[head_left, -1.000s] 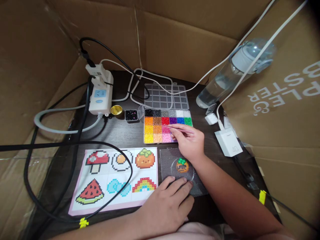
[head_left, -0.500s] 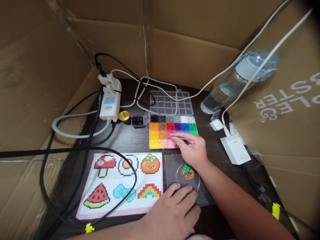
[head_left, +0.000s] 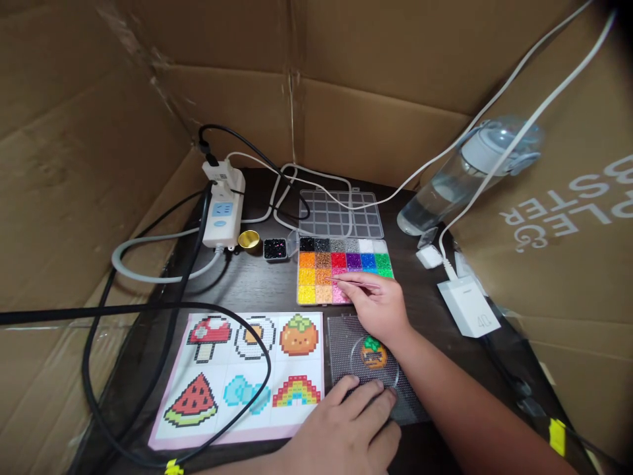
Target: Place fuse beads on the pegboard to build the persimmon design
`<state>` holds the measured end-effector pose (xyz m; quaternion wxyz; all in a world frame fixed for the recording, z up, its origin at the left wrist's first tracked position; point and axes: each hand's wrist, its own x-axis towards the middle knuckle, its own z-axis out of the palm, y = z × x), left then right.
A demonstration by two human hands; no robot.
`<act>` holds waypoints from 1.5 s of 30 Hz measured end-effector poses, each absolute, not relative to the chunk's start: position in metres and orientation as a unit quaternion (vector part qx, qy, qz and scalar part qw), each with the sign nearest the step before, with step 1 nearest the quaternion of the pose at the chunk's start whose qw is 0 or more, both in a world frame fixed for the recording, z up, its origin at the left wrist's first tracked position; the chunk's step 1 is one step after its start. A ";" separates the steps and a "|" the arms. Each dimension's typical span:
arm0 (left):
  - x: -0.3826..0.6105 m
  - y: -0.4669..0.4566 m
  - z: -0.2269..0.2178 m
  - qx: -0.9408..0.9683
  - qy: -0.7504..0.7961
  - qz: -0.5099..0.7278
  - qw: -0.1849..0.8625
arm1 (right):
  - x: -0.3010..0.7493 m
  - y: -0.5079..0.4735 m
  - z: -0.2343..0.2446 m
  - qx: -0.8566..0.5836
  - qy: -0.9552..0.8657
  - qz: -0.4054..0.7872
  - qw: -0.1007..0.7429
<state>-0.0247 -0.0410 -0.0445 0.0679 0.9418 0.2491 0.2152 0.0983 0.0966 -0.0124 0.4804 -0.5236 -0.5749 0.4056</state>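
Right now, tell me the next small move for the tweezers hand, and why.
Probably dip and pinch one bead: the right hand holds the tweezers with tips over the orange compartments of the bead box, the orange fruit design on the pegboard looks unfinished, and the left hand steadies it.

Rough, matt brown cardboard walls [head_left: 99,132] surround a dark table [head_left: 257,290] with a faint sheen. The bead box [head_left: 341,270] and its lid [head_left: 341,214] are clear, glossy plastic, as is the pegboard [head_left: 346,330]. The pattern sheet [head_left: 247,369] looks like smooth printed paper. The power strip [head_left: 222,214] and charger [head_left: 469,307] are smooth white plastic. A small cap [head_left: 248,239] shines like brass. The water bottle [head_left: 459,178] is transparent.
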 end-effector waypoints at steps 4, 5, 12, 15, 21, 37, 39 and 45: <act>-0.024 -0.040 -0.044 0.939 0.251 0.225 0.065 | 0.098 0.097 -0.012 -0.523 -0.580 0.403 0.478; -0.024 -0.040 -0.043 0.940 0.251 0.221 0.066 | 0.097 0.097 -0.012 -0.523 -0.580 0.402 0.477; -0.026 -0.040 -0.041 0.945 0.244 0.205 0.078 | 0.097 0.098 -0.016 -0.528 -0.575 0.408 0.473; -0.025 -0.039 -0.040 0.944 0.245 0.207 0.082 | 0.097 0.098 -0.016 -0.530 -0.569 0.410 0.477; -0.024 -0.039 -0.040 0.942 0.248 0.211 0.084 | 0.097 0.097 -0.016 -0.526 -0.570 0.407 0.482; -0.026 -0.038 -0.038 0.944 0.245 0.204 0.088 | 0.098 0.095 -0.017 -0.527 -0.563 0.416 0.482; -0.026 -0.039 -0.039 0.943 0.246 0.207 0.089 | 0.098 0.095 -0.017 -0.523 -0.564 0.415 0.486; -0.026 -0.040 -0.039 0.943 0.247 0.200 0.093 | 0.098 0.096 -0.018 -0.522 -0.565 0.410 0.489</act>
